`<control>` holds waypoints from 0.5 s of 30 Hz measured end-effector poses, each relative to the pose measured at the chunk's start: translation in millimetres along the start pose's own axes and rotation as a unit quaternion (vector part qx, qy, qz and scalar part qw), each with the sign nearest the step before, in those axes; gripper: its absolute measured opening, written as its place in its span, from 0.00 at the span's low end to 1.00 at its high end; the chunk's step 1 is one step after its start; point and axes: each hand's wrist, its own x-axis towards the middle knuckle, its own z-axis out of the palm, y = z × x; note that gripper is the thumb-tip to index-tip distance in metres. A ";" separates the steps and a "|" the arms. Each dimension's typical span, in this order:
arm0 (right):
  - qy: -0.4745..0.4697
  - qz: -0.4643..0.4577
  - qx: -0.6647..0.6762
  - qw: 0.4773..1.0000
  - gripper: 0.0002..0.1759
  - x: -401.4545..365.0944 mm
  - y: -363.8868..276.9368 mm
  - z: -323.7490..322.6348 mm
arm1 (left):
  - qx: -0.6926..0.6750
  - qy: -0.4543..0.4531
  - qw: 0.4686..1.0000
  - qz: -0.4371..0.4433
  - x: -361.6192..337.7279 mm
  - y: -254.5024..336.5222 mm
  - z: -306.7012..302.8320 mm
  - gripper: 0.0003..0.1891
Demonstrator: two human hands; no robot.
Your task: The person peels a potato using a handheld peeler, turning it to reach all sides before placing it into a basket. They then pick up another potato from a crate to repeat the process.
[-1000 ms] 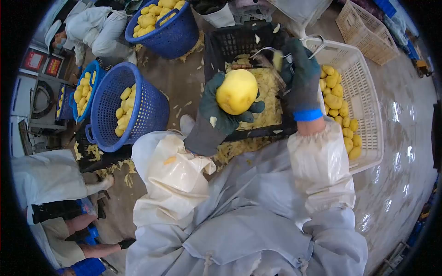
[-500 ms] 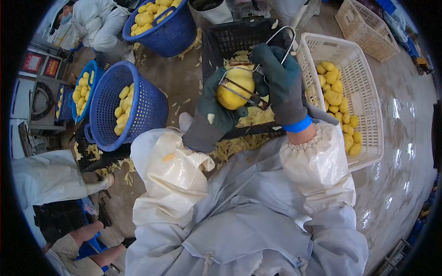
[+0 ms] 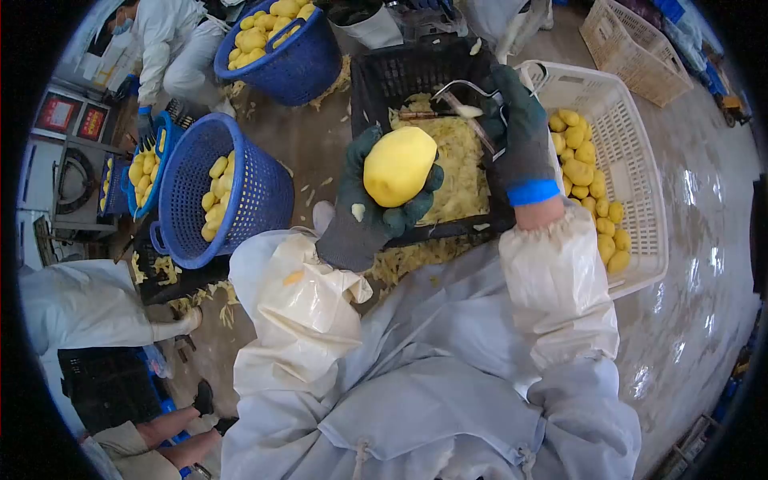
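Observation:
A large peeled yellow potato (image 3: 400,166) rests in my gloved left hand (image 3: 362,192), its fingers curled round it from below and the side. In my gloved right hand (image 3: 516,120) is a metal peeler (image 3: 474,120), with its wire frame and blade pointing left, apart from the potato. A pale strip of peel clings near the blade. Beneath both hands stands a black crate (image 3: 376,84) holding a heap of yellow peelings (image 3: 456,180). A small scrap of peel sticks to the left glove's wrist.
Right of me, a white crate (image 3: 644,180) holds several peeled potatoes (image 3: 584,172). Blue baskets (image 3: 268,196) of potatoes stand to the left and upper left. Another person (image 3: 172,48) reaches toward a blue tub (image 3: 164,160). Peelings litter the floor; a beige crate (image 3: 636,52) stands at upper right.
The peeler has come off the potato as my right hand moved up and right. My left hand has turned the potato, showing its pale peeled side. The other person's hand has reached the tub.

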 end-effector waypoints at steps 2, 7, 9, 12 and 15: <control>-0.051 0.028 -0.003 0.998 0.11 -23.4 -18.0 18.1 | -0.022 -0.026 0.999 -0.041 4.0 1.6 -10.8 0.30; 0.037 0.048 0.023 0.998 0.11 -3.6 2.4 8.1 | -0.014 -0.204 0.971 -0.125 14.9 9.8 -24.6 0.30; 0.009 -0.003 0.048 0.999 0.12 -9.2 -7.6 11.7 | 0.022 -0.051 0.998 -0.039 6.5 0.6 7.9 0.29; -0.081 -0.012 -0.074 0.994 0.12 -47.2 -31.8 34.3 | 0.025 0.152 0.985 0.076 11.9 -16.3 24.4 0.27; -0.071 0.020 -0.133 0.988 0.09 -48.0 -22.9 43.7 | 0.030 0.184 0.975 0.117 10.4 -16.9 18.6 0.26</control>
